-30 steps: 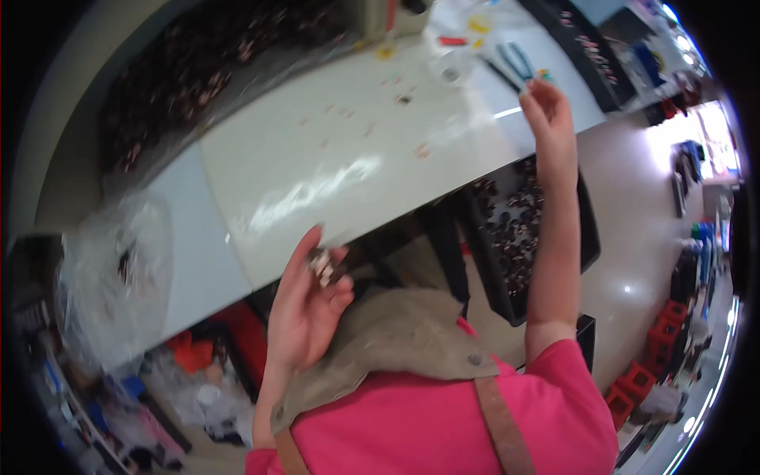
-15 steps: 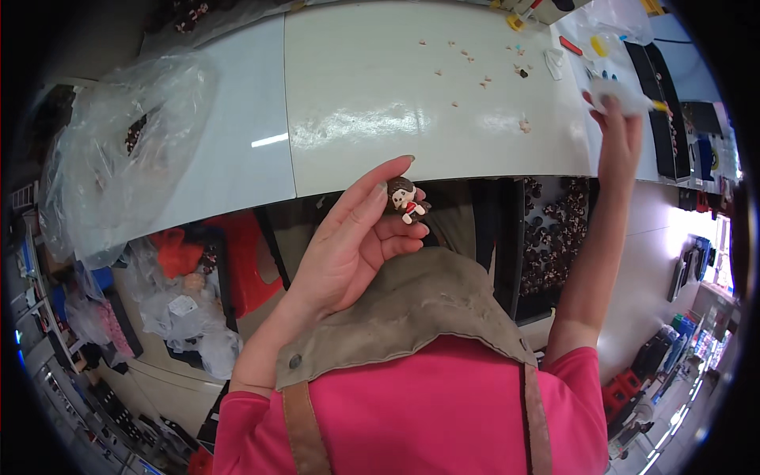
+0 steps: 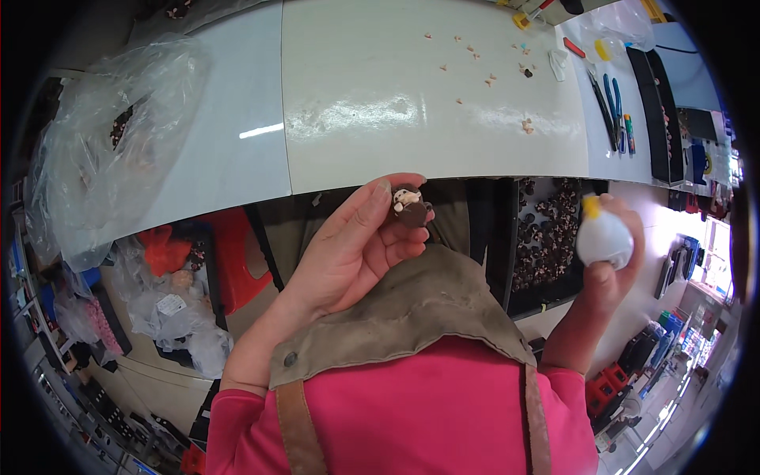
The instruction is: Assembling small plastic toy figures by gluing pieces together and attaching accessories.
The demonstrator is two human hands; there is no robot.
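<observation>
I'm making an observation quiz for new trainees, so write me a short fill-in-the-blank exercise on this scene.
The right hand grips a white bottle with a ____ tip.
The small figurine in the left hand is mainly ____ in colour.
A clear plastic bag lies toward the ____ end of the table.
The tray of small pieces is coloured ____.
Missing words: yellow; brown; left; black.

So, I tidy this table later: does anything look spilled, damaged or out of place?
Small pale pieces lie scattered loose across the table, with one dark piece among them, which looks untidy. A crumpled plastic bag sprawls at the left end. The held figurine and bottle show no obvious damage.
</observation>
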